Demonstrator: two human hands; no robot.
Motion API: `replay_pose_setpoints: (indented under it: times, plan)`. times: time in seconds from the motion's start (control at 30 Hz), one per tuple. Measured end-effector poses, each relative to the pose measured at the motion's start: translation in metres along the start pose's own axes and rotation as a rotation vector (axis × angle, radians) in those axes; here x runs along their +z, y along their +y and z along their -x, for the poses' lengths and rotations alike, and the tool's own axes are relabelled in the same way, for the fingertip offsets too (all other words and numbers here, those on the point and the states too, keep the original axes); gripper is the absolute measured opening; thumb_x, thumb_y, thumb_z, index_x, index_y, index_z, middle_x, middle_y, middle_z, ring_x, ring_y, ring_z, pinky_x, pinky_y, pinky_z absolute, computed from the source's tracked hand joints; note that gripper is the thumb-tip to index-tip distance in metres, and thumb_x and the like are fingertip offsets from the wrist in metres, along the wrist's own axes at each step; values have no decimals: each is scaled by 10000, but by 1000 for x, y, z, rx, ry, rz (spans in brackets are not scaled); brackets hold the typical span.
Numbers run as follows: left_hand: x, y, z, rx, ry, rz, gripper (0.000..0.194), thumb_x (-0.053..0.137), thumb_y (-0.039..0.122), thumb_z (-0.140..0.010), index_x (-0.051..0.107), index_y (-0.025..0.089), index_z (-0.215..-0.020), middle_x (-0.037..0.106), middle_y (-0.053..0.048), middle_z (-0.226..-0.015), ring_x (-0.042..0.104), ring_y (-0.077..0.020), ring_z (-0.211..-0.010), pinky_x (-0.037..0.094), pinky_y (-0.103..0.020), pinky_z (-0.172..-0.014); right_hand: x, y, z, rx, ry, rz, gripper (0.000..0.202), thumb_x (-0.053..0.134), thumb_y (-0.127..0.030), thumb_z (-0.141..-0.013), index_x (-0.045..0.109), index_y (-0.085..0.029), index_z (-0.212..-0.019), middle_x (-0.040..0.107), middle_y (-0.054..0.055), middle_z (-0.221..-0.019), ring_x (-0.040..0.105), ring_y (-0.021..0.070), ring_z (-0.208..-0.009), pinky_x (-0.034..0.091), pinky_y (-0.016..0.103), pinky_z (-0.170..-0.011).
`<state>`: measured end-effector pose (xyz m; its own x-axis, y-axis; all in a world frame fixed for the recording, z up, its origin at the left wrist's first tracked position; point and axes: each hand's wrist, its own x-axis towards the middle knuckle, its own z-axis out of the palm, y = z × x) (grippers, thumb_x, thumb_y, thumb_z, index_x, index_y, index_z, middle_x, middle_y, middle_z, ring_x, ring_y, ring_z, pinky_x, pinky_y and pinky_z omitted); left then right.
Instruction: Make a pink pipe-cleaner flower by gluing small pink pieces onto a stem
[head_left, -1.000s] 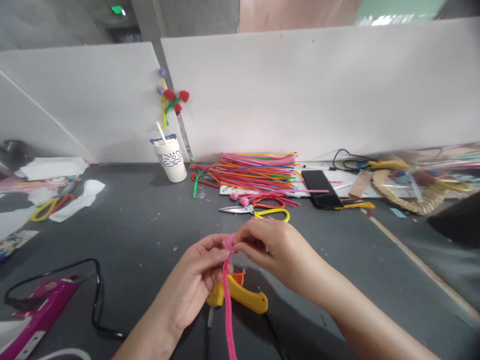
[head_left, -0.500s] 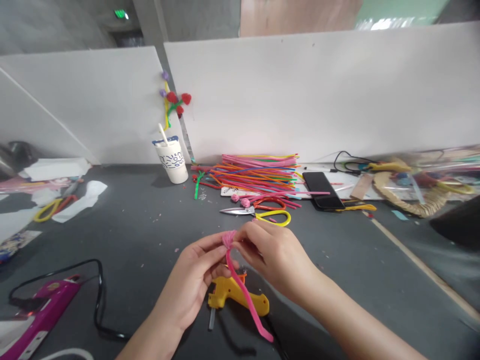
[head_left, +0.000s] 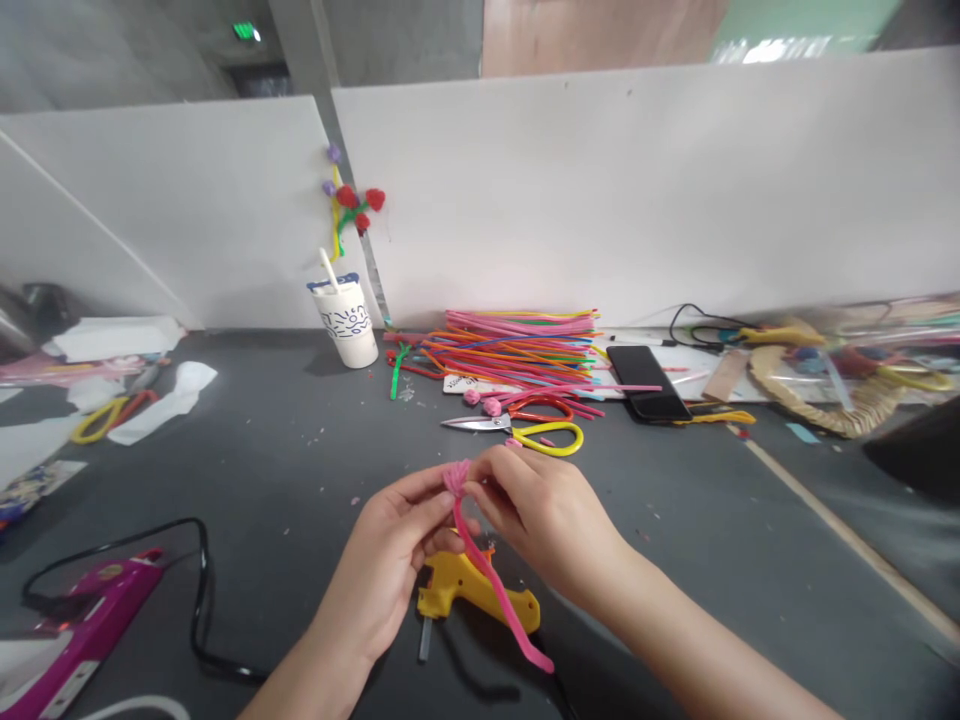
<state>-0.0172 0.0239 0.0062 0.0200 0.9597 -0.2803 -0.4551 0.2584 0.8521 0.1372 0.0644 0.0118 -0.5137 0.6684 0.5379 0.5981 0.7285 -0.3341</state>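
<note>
Between my two hands is a pink pipe cleaner flower (head_left: 456, 478), a bunched head with a long stem that hangs down to the right. My left hand (head_left: 401, 535) pinches the base of the head between thumb and finger. My right hand (head_left: 536, 505) has its thumb and index finger closed on the head's right side. Below the hands lies a yellow hot glue gun (head_left: 480, 592) with a clear glue stick poking out, partly covered by the pink stem. Just beyond the hands rest scissors (head_left: 517, 428) with one red and one yellow handle, beside small pink balls (head_left: 491, 406).
A heap of coloured pipe cleaners (head_left: 517, 345) lies against the white partition. A black phone (head_left: 646, 383) is to its right, a cup with a straw (head_left: 345, 325) to its left. At the left front sits a magenta power strip (head_left: 97, 625) with a black cord (head_left: 201, 590).
The loose end of the pink stem has swung slightly up and to the right. Both hands keep their pinch on the flower. The whole view has shifted a little.
</note>
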Motion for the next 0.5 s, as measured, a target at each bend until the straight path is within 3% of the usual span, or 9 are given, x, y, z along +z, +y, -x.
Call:
replay_pose_setpoints:
  times: [0.5]
  plan:
    - [-4, -3, -4, -112, -75, 114, 180, 778, 98, -701, 780, 105, -882, 745, -53, -769, 656, -83, -588, 540, -131, -550, -5, 10, 0, -152, -48, -57, 170, 489, -132, -934, 596, -153, -804, 646, 43, -687, 544, 146, -594, 356, 226, -555]
